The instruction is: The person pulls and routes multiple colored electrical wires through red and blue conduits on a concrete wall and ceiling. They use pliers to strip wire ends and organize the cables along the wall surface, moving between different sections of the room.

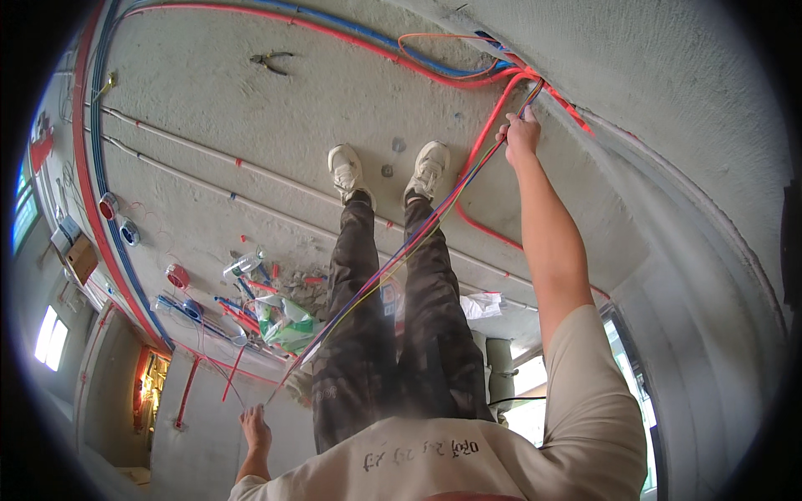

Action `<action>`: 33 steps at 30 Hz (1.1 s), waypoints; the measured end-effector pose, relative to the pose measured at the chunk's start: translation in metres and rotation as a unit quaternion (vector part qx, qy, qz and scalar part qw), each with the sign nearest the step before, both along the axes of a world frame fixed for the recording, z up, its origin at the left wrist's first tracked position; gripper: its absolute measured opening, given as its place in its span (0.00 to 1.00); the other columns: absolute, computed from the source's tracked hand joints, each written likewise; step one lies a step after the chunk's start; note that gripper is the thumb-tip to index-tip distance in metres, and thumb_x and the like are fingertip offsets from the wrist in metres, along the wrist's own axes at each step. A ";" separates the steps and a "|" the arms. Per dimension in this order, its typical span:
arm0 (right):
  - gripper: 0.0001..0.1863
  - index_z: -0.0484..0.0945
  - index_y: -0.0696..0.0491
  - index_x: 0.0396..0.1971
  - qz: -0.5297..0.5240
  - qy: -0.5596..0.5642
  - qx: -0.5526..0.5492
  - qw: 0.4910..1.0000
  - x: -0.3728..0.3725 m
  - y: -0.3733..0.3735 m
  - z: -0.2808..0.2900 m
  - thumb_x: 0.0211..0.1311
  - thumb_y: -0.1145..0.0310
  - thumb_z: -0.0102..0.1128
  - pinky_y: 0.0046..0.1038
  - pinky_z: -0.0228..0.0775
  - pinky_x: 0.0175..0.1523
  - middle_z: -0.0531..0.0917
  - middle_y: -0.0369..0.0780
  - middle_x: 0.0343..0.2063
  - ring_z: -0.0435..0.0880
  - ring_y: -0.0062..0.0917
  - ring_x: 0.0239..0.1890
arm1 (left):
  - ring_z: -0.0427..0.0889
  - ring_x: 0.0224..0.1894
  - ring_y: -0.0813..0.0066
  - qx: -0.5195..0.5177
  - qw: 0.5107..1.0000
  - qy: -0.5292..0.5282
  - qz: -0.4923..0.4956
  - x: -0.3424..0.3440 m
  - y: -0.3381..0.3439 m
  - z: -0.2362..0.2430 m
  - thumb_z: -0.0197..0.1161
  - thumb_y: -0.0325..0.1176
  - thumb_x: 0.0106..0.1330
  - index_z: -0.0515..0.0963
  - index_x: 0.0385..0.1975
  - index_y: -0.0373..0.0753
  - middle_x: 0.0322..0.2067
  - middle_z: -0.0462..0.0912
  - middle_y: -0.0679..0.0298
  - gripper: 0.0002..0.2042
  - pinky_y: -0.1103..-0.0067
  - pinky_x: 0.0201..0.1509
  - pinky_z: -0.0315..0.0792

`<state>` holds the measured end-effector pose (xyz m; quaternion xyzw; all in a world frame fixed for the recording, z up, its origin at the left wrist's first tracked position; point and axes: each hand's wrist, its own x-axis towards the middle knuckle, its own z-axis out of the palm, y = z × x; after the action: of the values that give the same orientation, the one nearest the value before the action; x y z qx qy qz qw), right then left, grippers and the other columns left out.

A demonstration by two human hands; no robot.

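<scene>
A bundle of thin coloured electrical wires (413,238), red, blue, yellow and green among them, runs taut across my legs. My right hand (521,135) is closed around the bundle near the wall. There the wires meet the ends of red and blue conduits (511,73). Low at the left, my left hand (256,427) has its fingers pinched together at the far end of the bundle, where the strands look thin and greyish. Exactly what sits between those fingertips is too small to make out, but the wire line leads straight into them.
Pliers (272,63) lie on the concrete floor. White pipes (234,198) cross it, strapped down. Left of my legs is a debris heap with a green-and-white bag (288,324), a plastic bottle (242,265) and conduit offcuts. Wire spools (177,275) and a cardboard box (81,259) stand farther left.
</scene>
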<state>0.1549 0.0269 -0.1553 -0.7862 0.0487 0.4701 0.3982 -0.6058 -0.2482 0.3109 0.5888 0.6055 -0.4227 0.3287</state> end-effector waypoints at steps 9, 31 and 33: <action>0.36 0.55 0.57 0.75 0.027 -0.055 0.002 0.998 0.001 -0.004 0.003 0.67 0.79 0.52 0.30 0.71 0.19 0.82 0.42 0.33 0.74 0.21 0.16 | 0.77 0.45 0.54 0.001 1.000 -0.016 -0.014 -0.008 0.010 0.004 0.55 0.20 0.61 0.77 0.44 0.36 0.35 0.79 0.56 0.13 0.62 0.57 0.65; 0.16 0.78 0.55 0.37 -0.207 0.139 -0.059 0.967 0.070 -0.008 -0.051 0.77 0.57 0.52 0.28 0.68 0.24 0.81 0.37 0.24 0.75 0.25 0.19 | 0.77 0.43 0.55 0.002 0.999 -0.036 0.009 0.008 -0.010 -0.004 0.56 0.21 0.63 0.76 0.44 0.37 0.33 0.78 0.57 0.11 0.63 0.53 0.65; 0.16 0.78 0.55 0.37 -0.252 0.155 -0.043 0.954 0.076 -0.007 -0.056 0.77 0.57 0.51 0.28 0.68 0.24 0.81 0.38 0.24 0.75 0.25 0.20 | 0.77 0.42 0.56 0.007 0.999 -0.035 0.008 0.007 -0.014 -0.003 0.56 0.21 0.63 0.77 0.44 0.37 0.33 0.77 0.57 0.11 0.64 0.53 0.65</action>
<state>0.2309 0.0201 -0.2109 -0.6819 0.3263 0.4683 0.4573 -0.5986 -0.2622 0.3079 0.6003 0.6013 -0.3954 0.3491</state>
